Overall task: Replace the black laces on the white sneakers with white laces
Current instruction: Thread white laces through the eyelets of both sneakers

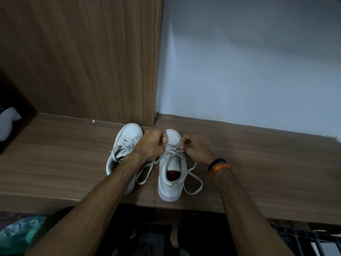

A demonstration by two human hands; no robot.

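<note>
While both sneakers [170, 174] sit on shelf [258, 163] | left grip [151, 144], right grip [196, 148] pinch white lace [172, 149]

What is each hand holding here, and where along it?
Both hands, left hand and right hand, pinch the white lace near the toe-end eyelets of the right-side sneaker; its long ends trail free.

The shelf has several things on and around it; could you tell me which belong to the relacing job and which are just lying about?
Part of the job:
right sneaker
its white lace, pinched by left hand and right hand
left sneaker, already laced white

Just lying about:
white object at far left
green plastic bag below the shelf
</note>
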